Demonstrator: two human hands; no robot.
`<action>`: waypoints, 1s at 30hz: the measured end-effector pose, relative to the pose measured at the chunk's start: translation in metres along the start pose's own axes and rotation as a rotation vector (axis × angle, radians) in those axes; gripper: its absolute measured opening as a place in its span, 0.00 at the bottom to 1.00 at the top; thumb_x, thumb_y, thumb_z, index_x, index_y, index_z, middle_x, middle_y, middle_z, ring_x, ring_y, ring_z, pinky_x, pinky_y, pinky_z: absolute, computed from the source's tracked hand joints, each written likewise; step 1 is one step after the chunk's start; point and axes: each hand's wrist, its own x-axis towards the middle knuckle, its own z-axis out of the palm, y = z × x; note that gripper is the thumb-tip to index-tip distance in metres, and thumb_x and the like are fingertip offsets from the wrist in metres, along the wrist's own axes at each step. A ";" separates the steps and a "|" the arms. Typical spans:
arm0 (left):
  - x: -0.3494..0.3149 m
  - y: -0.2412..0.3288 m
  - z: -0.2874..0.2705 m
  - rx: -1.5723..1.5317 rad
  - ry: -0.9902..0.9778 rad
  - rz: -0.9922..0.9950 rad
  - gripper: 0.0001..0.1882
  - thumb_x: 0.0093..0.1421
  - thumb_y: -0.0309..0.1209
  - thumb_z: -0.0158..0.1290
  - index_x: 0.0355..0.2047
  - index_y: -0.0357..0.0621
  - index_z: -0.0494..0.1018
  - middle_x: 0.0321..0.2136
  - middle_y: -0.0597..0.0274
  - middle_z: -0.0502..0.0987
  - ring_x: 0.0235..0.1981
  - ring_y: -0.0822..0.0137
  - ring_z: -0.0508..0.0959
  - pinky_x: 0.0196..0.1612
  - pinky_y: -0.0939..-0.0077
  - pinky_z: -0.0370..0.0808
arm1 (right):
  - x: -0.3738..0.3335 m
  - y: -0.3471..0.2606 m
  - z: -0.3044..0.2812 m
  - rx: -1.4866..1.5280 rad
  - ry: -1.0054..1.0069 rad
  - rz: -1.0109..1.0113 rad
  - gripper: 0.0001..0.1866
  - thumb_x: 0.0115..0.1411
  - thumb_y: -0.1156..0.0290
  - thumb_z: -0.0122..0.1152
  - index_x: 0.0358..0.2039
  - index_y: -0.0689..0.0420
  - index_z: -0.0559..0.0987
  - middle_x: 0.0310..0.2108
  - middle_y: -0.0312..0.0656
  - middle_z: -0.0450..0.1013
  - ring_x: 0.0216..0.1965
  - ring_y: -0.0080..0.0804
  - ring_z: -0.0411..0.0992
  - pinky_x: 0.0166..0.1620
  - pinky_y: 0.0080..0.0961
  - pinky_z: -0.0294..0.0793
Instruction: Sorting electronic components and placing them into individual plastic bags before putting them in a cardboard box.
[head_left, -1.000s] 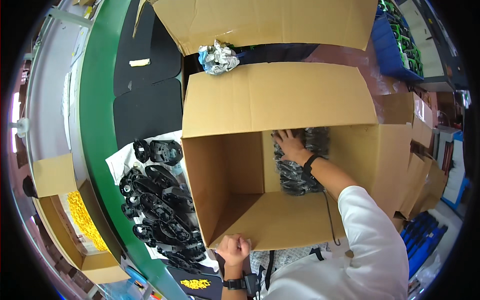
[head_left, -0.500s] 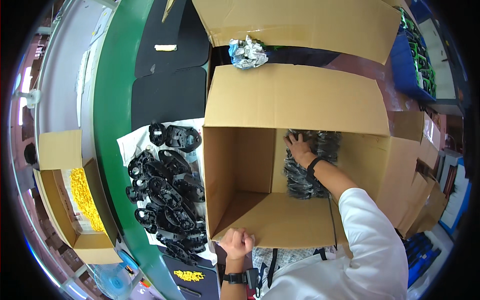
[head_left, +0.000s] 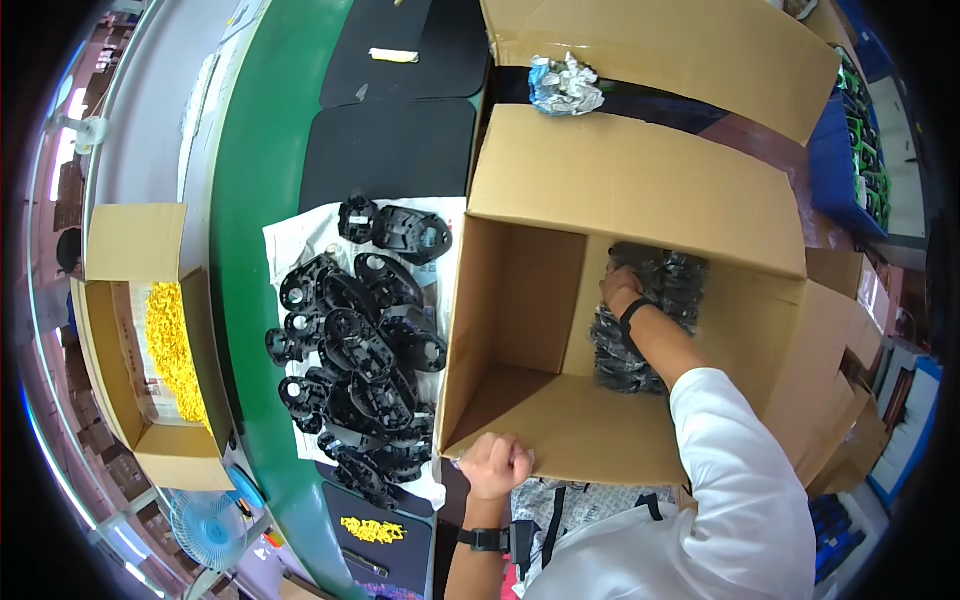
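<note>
A large open cardboard box [head_left: 630, 425] lies in front of me. My left hand [head_left: 497, 465] is closed around its near edge at the left corner. Inside, my right hand [head_left: 622, 287] reaches to a bundle of black parts in clear plastic [head_left: 678, 285] standing against the far wall. Its fingers are curled at the bundle's upper left edge, their tips partly hidden. Each wrist wears a black band. Left of the box, several black molded plastic parts [head_left: 360, 345] lie piled on a white sheet [head_left: 290, 240].
Crumpled paper [head_left: 565, 85] sits beyond the far flap [head_left: 640, 175]. At left, a green surface [head_left: 250, 200] borders a carton of yellow pieces [head_left: 135, 440]. Small yellow pieces [head_left: 372, 530] lie on a black mat. A blue bin [head_left: 835, 165] stands at far right.
My right hand's fingers have gone from spread over the bundle to curled at its edge. The whole view has shifted, so the box appears farther right. My left hand keeps its hold.
</note>
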 end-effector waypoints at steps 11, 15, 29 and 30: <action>0.002 0.000 -0.004 -0.009 0.002 0.021 0.04 0.41 0.28 0.53 0.20 0.48 0.71 0.16 0.64 0.68 0.15 0.62 0.72 0.18 0.70 0.68 | -0.103 0.078 -0.058 0.210 0.203 -0.439 0.30 0.41 0.64 0.72 0.49 0.41 0.75 0.51 0.55 0.65 0.45 0.52 0.73 0.45 0.40 0.75; 0.003 0.001 -0.007 -0.021 0.003 0.031 0.03 0.43 0.29 0.54 0.20 0.49 0.70 0.17 0.63 0.69 0.16 0.61 0.72 0.18 0.69 0.68 | -0.171 0.093 -0.081 0.364 0.376 -0.491 0.28 0.43 0.64 0.70 0.48 0.38 0.75 0.48 0.55 0.65 0.40 0.52 0.74 0.42 0.41 0.75; 0.023 -0.022 -0.091 -1.046 -0.108 -0.466 0.18 0.66 0.38 0.45 0.48 0.37 0.72 0.41 0.62 0.76 0.41 0.73 0.74 0.46 0.76 0.69 | -0.385 0.036 -0.188 1.765 0.035 -1.376 0.36 0.43 0.84 0.69 0.55 0.57 0.67 0.52 0.39 0.67 0.52 0.27 0.68 0.53 0.29 0.70; 0.025 -0.025 -0.106 -1.156 0.126 -0.282 0.22 0.67 0.39 0.43 0.55 0.36 0.67 0.46 0.58 0.73 0.48 0.72 0.71 0.52 0.77 0.67 | -0.387 0.014 -0.200 1.729 0.018 -1.393 0.36 0.43 0.84 0.69 0.55 0.57 0.67 0.52 0.39 0.67 0.52 0.27 0.68 0.53 0.29 0.70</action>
